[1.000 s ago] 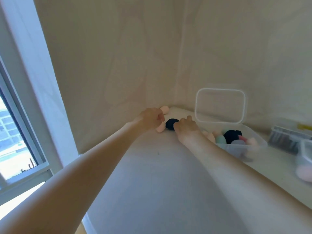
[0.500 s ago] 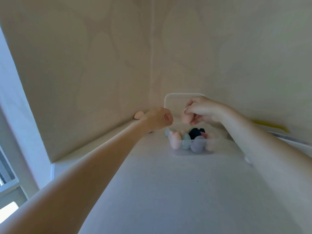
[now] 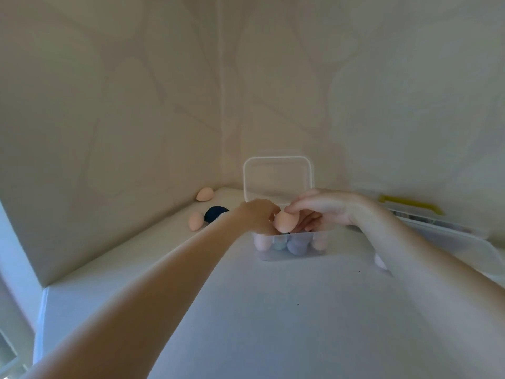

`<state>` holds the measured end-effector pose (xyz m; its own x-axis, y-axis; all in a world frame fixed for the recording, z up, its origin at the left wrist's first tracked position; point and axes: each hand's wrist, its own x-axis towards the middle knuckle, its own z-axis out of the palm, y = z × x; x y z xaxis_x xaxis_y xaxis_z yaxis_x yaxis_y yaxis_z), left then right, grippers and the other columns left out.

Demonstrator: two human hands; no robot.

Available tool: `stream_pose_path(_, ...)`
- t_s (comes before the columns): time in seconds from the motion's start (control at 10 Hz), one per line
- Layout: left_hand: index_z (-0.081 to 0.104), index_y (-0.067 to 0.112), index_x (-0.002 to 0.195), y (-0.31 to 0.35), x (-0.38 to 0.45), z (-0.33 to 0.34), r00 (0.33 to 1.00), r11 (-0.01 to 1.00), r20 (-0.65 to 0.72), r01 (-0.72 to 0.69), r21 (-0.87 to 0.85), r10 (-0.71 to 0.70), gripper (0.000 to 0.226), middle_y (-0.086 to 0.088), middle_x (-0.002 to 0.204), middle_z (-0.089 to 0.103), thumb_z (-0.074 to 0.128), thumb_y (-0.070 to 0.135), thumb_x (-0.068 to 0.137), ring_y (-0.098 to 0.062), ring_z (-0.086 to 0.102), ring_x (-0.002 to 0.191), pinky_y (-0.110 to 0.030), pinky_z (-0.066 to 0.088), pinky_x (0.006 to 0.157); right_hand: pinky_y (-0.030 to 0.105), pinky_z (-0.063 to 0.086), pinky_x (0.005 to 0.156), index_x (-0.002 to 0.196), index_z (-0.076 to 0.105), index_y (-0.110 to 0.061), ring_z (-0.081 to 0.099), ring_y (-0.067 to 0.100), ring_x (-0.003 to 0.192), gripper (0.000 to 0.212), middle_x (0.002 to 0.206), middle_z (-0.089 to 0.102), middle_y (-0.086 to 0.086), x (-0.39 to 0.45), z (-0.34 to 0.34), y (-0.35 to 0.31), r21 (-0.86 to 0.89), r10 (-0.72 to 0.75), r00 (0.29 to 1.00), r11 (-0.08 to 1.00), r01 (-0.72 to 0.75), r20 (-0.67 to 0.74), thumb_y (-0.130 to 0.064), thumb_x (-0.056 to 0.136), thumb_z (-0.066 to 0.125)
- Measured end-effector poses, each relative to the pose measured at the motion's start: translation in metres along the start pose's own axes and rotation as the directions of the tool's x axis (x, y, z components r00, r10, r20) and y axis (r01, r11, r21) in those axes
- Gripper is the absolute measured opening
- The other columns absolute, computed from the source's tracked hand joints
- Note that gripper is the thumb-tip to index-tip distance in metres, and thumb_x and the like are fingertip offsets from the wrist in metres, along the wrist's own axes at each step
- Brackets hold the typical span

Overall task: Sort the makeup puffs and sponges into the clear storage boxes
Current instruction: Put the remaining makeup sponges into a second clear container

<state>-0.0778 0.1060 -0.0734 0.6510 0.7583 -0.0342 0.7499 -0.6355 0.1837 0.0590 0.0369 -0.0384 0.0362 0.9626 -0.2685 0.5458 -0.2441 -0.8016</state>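
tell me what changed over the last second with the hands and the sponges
Both hands left the far corner and came to the clear box. The right hand now pinches a peach sponge above it; the left hand is beside it, its hold hidden. The dark sponge and two peach sponges stay in the corner. The box stays open and part filled.

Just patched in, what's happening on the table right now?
A person is sorting makeup sponges into an open clear box by the wall corner. Both hands are over it: the right hand pinches a peach sponge above the box, and the left hand is at it too, its grip hidden. Several sponges already lie inside. Two more peach sponges and a dark puff wait on the table to the left.
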Motion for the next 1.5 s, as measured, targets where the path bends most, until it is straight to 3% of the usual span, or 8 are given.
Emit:
stream_pose_path(0.3, 0.062, 0.019, 0.103, -0.003, 0.013, 0.011, 0.999, 0.994, -0.053, -0.005, 0.106, 0.01, 0.022, 0.004, 0.08, 0.049, 0.049, 0.029, 0.089, -0.021, 0.05, 0.085, -0.029, 0.034, 0.075, 0.022, 0.045, 0.053, 0.095, 0.052, -0.014, 0.053, 0.014, 0.065, 0.016, 0.08, 0.054, 0.002, 0.015, 0.003, -0.007, -0.383, 0.04, 0.999, 0.923, -0.04, -0.008, -0.009, 0.086, 0.064)
stream_pose_path(0.7, 0.057, 0.023, 0.085, -0.003, 0.016, 0.014, 0.993, 0.997, -0.113, 0.038, 0.068, -0.03, 0.01, -0.001, 0.101, 0.065, 0.052, 0.032, 0.085, -0.02, 0.052, 0.083, -0.027, 0.039, 0.075, 0.021, 0.037, 0.053, 0.068, 0.055, -0.021, 0.049, 0.012, 0.057, 0.02, 0.066, 0.053, -0.003, 0.032, 0.025, -0.005, -0.637, 0.016, 0.999, 0.77, -0.03, -0.029, -0.016, 0.074, 0.074)
stream_pose_path(0.8, 0.055, 0.02, 0.086, -0.001, 0.016, 0.012, 0.996, 0.994, -0.085, 0.035, 0.106, -0.026, 0.01, 0.0, 0.093, 0.062, 0.052, 0.029, 0.084, -0.02, 0.053, 0.084, -0.028, 0.038, 0.076, 0.024, 0.041, 0.06, 0.084, 0.054, -0.017, 0.051, 0.022, 0.074, 0.018, 0.081, 0.055, 0.003, 0.035, 0.031, -0.008, -0.676, 0.015, 0.998, 0.735, -0.05, -0.057, -0.015, 0.079, 0.071)
stream_pose_path(0.9, 0.051, 0.017, 0.085, 0.001, 0.016, 0.012, 0.997, 0.99, -0.076, 0.028, 0.138, -0.018, 0.01, 0.0, 0.087, 0.058, 0.052, 0.027, 0.085, -0.021, 0.051, 0.083, -0.028, 0.037, 0.075, 0.02, 0.04, 0.064, 0.094, 0.048, -0.013, 0.051, 0.022, 0.07, 0.016, 0.082, 0.052, 0.004, 0.046, 0.036, 0.0, -0.678, -0.035, 0.991, 0.732, -0.064, -0.132, -0.01, 0.086, 0.062)
stream_pose_path(1.0, 0.048, 0.015, 0.085, 0.001, 0.017, 0.012, 0.997, 0.987, -0.071, 0.028, 0.156, -0.017, 0.012, 0.003, 0.072, 0.05, 0.051, 0.027, 0.087, -0.022, 0.049, 0.081, -0.029, 0.034, 0.073, 0.015, 0.029, 0.043, 0.096, 0.047, -0.012, 0.044, 0.013, 0.054, 0.009, 0.066, 0.045, -0.002, 0.058, 0.038, 0.008, -0.638, 0.009, 0.988, 0.763, -0.107, -0.155, -0.007, 0.091, 0.052)
stream_pose_path(1.1, 0.052, 0.015, 0.088, 0.001, 0.018, 0.013, 0.998, 0.986, -0.065, 0.031, 0.162, -0.021, 0.013, 0.004, 0.073, 0.05, 0.05, 0.028, 0.087, -0.022, 0.05, 0.082, -0.029, 0.034, 0.072, 0.012, 0.031, 0.04, 0.085, 0.046, -0.012, 0.05, 0.016, 0.046, 0.008, 0.037, 0.049, -0.003, 0.029, 0.032, -0.016, -0.639, 0.183, 0.982, 0.749, -0.173, -0.051, -0.008, 0.092, 0.047)
stream_pose_path(1.3, 0.062, 0.016, 0.11, -0.002, 0.02, 0.01, 0.999, 0.988, -0.029, -0.017, 0.156, 0.022, 0.029, 0.0, 0.1, 0.054, 0.051, 0.032, 0.089, -0.02, 0.048, 0.086, -0.029, 0.035, 0.076, 0.022, 0.044, 0.056, 0.089, 0.065, -0.009, 0.05, 0.015, 0.06, 0.021, 0.07, 0.055, 0.002, 0.027, 0.006, -0.011, -0.57, 0.172, 0.983, 0.814, -0.107, 0.061, -0.028, 0.081, 0.072)
stream_pose_path(1.5, 0.064, 0.014, 0.106, 0.003, 0.025, 0.008, 1.0, 0.982, -0.013, 0.025, 0.187, -0.023, 0.027, -0.002, 0.096, 0.06, 0.054, 0.03, 0.086, -0.021, 0.053, 0.081, -0.026, 0.039, 0.066, 0.02, 0.054, 0.067, 0.075, 0.07, -0.013, 0.062, 0.013, 0.069, 0.008, 0.074, 0.066, 0.002, 0.025, -0.007, -0.013, -0.414, -0.109, 0.994, 0.906, 0.086, -0.032, -0.012, 0.083, 0.068)
